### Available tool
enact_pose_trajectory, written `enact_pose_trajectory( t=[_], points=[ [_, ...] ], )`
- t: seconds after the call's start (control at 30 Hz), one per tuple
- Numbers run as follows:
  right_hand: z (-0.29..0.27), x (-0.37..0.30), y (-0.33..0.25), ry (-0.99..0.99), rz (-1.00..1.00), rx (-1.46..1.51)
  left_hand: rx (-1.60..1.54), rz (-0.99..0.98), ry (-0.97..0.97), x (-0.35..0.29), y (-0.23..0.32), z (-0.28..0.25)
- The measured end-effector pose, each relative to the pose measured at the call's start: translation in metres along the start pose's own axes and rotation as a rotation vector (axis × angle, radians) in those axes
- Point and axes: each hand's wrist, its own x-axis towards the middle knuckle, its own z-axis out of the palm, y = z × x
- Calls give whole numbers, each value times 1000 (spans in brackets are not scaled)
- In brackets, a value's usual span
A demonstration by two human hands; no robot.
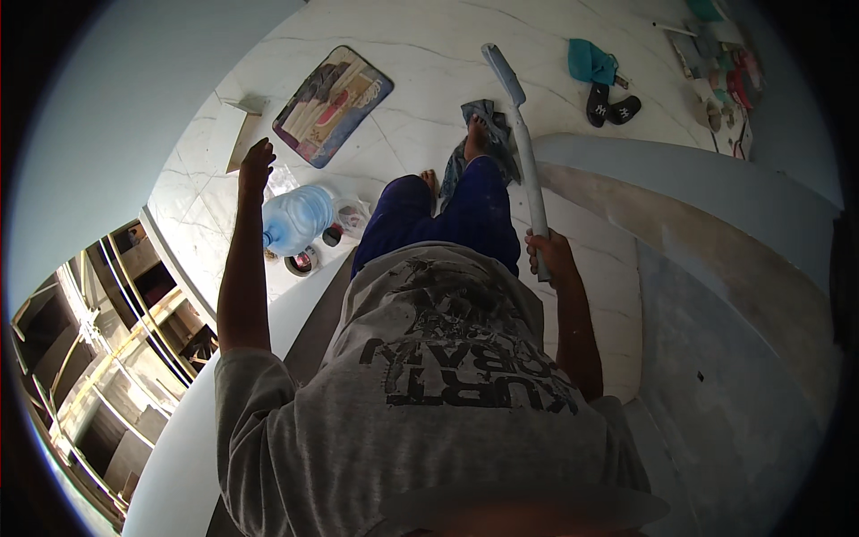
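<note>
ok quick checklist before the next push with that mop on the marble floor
1. Grip on the mop handle: right hand closed round its lower part. Ok.
2. Left hand: free, raised with fingers spread, holding nothing. Ok.
3. Cloth on the floor: under the foot, beside the handle. Not ok.
4. Water bottle lying on the floor near the legs. Not ok.
5. Black sandals lie off to the side. Ok.
6. Mop head contact with the floor: cannot tell.
</note>
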Motion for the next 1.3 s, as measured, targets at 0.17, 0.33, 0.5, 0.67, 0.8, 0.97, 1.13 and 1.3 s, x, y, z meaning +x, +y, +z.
enact_pose_trajectory(
  t=[0.17,0.33,0.5,0.67,0.8,0.97,1.13,1.3],
  points=[
    [3,27,-25,36,-14,72,128,37,-130,62,-20,28],
    [17,9,-80,93,-24,82,438,364,-332,71,-100,39],
    [15,3,-115,84,34,24,91,-197,-58,-16,-181,74],
    [30,30,-140,41,85,-27,127,-327,137,-160,-286,109],
    [58,38,-167,-17,74,-134,-102,-678,148,-282,-284,159],
    [71,65,-179,-169,85,-176,-260,-659,189,-332,-234,165],
    [89,87,-192,-275,59,-181,-347,-676,436,-339,-224,133],
    [83,100,-189,-308,50,-272,-294,-540,372,-301,-212,87]
  ],
)
